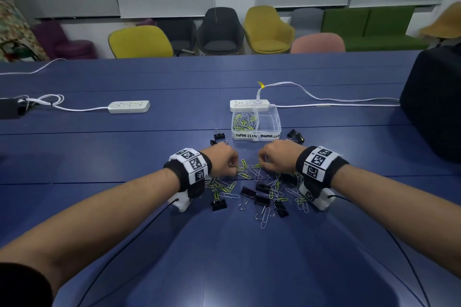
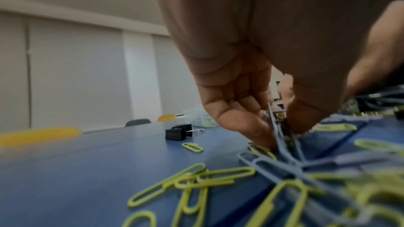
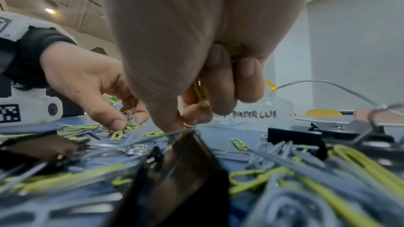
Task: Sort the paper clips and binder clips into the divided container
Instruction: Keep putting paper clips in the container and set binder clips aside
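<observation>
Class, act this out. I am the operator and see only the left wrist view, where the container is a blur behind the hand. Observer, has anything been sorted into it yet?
Observer: Yes. In the head view the left compartment of the container holds yellow and grey paper clips.
Operator: And the other side?
Observer: The right compartment shows no clips; the right wrist view reads its label as binder clips.
Operator: What is the right hand doing?
Observer: In the right wrist view the right hand has its fingers curled round a few yellow clips.
</observation>
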Demonstrator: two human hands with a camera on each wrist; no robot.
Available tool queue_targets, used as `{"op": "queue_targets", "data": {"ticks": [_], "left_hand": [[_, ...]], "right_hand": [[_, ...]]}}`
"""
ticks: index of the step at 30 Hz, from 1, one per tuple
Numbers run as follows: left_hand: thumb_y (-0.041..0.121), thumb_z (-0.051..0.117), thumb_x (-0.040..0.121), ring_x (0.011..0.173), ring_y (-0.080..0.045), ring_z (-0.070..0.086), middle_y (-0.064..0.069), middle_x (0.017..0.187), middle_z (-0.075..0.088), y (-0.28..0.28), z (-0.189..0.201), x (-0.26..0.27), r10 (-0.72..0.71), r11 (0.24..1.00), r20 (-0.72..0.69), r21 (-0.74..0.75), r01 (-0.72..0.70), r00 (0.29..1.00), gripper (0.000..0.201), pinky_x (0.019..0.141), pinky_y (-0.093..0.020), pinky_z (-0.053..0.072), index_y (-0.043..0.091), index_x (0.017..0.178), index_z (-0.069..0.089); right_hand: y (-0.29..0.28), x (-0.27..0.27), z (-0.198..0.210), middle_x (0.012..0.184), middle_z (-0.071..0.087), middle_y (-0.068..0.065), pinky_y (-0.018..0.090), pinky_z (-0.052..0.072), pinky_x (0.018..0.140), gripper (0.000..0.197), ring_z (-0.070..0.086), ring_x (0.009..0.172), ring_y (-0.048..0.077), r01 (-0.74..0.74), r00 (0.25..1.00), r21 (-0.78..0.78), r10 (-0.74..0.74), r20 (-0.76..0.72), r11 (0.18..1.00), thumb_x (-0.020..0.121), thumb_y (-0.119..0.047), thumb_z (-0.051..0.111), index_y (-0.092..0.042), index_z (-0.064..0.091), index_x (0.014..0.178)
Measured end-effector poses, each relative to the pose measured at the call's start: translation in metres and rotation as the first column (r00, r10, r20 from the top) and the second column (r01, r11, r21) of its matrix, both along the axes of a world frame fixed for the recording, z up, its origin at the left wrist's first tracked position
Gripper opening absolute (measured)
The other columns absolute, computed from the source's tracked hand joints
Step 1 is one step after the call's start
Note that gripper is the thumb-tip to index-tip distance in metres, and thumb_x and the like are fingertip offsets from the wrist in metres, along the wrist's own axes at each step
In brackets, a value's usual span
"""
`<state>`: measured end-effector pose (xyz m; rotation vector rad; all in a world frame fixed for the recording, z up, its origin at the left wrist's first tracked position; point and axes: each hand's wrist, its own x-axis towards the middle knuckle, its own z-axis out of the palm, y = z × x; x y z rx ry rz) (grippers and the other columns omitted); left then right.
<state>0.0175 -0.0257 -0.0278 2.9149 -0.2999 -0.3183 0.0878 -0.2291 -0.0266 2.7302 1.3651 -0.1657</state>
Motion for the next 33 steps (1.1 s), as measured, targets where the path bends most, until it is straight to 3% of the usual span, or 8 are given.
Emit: {"op": "queue_targets", "data": {"ticks": [5, 10, 14, 22, 25, 27, 30, 33], "left_hand": [[0.029, 0.067, 0.085, 0.081, -0.014, 0.065, 0.000, 0.090, 0.072, 0.013, 0.015, 0.002, 0.027, 0.995, -0.003, -0.092, -0.027, 1.000, 0.017, 0.076, -0.026, 0.053, 0.016, 0.095, 0.069], [0.027, 0.068, 0.085, 0.053, 0.008, 0.058, 0.009, 0.073, 0.071, 0.024, 0.045, 0.013, 0.087, 0.976, 0.022, -0.204, -0.080, 0.996, 0.007, 0.063, -0.012, 0.046, 0.020, 0.085, 0.070], [0.029, 0.069, 0.084, 0.056, 0.003, 0.056, 0.009, 0.074, 0.070, 0.029, 0.061, 0.030, 0.153, 0.971, 0.088, -0.197, -0.133, 0.984, 0.010, 0.060, -0.012, 0.044, 0.019, 0.087, 0.071], [0.028, 0.068, 0.083, 0.057, -0.009, 0.063, -0.001, 0.074, 0.074, 0.028, 0.068, 0.084, 0.279, 0.931, -0.032, -0.236, -0.278, 0.960, 0.015, 0.071, -0.022, 0.056, 0.014, 0.082, 0.074], [0.028, 0.068, 0.081, 0.057, -0.009, 0.063, -0.006, 0.078, 0.075, 0.022, 0.070, 0.108, 0.337, 0.902, -0.069, -0.263, -0.343, 0.939, 0.017, 0.069, -0.022, 0.055, 0.012, 0.082, 0.075], [0.025, 0.069, 0.079, 0.065, -0.014, 0.067, -0.007, 0.079, 0.076, 0.016, 0.067, 0.123, 0.377, 0.878, -0.083, -0.284, -0.384, 0.923, 0.020, 0.076, -0.029, 0.059, 0.006, 0.083, 0.075], [0.021, 0.068, 0.078, 0.080, -0.024, 0.073, -0.009, 0.082, 0.076, 0.010, 0.054, 0.142, 0.432, 0.842, -0.118, -0.301, -0.447, 0.894, 0.020, 0.083, -0.040, 0.059, 0.003, 0.087, 0.074], [0.024, 0.072, 0.076, 0.081, -0.023, 0.074, -0.007, 0.080, 0.076, 0.006, 0.046, 0.149, 0.444, 0.845, -0.119, -0.274, -0.459, 0.888, 0.020, 0.081, -0.041, 0.060, 0.007, 0.085, 0.076]], "right_hand": [[-0.002, 0.002, 0.000, 0.104, 0.066, 0.007, 0.036, 0.049, 0.081, 0.024, 0.060, 0.092, 0.026, -0.003, 1.000, -0.080, 0.003, -0.006, 0.997, 0.096, -0.034, 0.042, -0.016, 0.056, 0.102], [-0.001, 0.002, -0.007, 0.104, 0.066, 0.014, 0.036, 0.044, 0.075, 0.032, 0.062, 0.090, 0.032, -0.028, 0.998, -0.101, 0.034, 0.059, 0.995, 0.101, -0.035, 0.030, -0.010, 0.050, 0.104], [-0.003, -0.001, -0.009, 0.099, 0.066, 0.017, 0.033, 0.036, 0.068, 0.032, 0.062, 0.082, 0.033, -0.035, 0.996, -0.101, 0.043, 0.082, 0.994, 0.102, -0.034, 0.029, -0.008, 0.048, 0.105], [-0.002, 0.032, 0.024, 0.080, 0.052, 0.006, 0.030, 0.035, 0.065, 0.025, 0.045, 0.072, 0.020, 0.291, 0.908, 0.220, -0.197, -0.371, 0.931, 0.102, -0.028, 0.037, -0.013, 0.048, 0.086], [0.003, 0.049, 0.037, 0.066, 0.045, 0.005, 0.023, 0.034, 0.047, 0.025, 0.041, 0.051, 0.016, 0.461, 0.787, 0.207, -0.290, -0.544, 0.863, 0.098, -0.017, 0.041, -0.013, 0.046, 0.074], [0.008, 0.062, 0.039, 0.058, 0.047, 0.001, 0.018, 0.031, 0.037, 0.027, 0.040, 0.041, 0.012, 0.624, 0.621, 0.184, -0.339, -0.707, 0.760, 0.095, -0.015, 0.045, -0.015, 0.048, 0.068], [0.022, 0.081, 0.041, 0.055, 0.046, 0.000, 0.018, 0.023, 0.040, 0.027, 0.031, 0.041, 0.012, 0.808, 0.407, 0.195, -0.287, -0.867, 0.556, 0.091, -0.006, 0.046, -0.014, 0.047, 0.065], [0.038, 0.093, 0.047, 0.046, 0.043, 0.000, 0.014, 0.019, 0.039, 0.028, 0.028, 0.035, 0.010, 0.865, 0.342, 0.196, -0.256, -0.904, 0.461, 0.090, -0.003, 0.044, -0.013, 0.041, 0.064]]}}
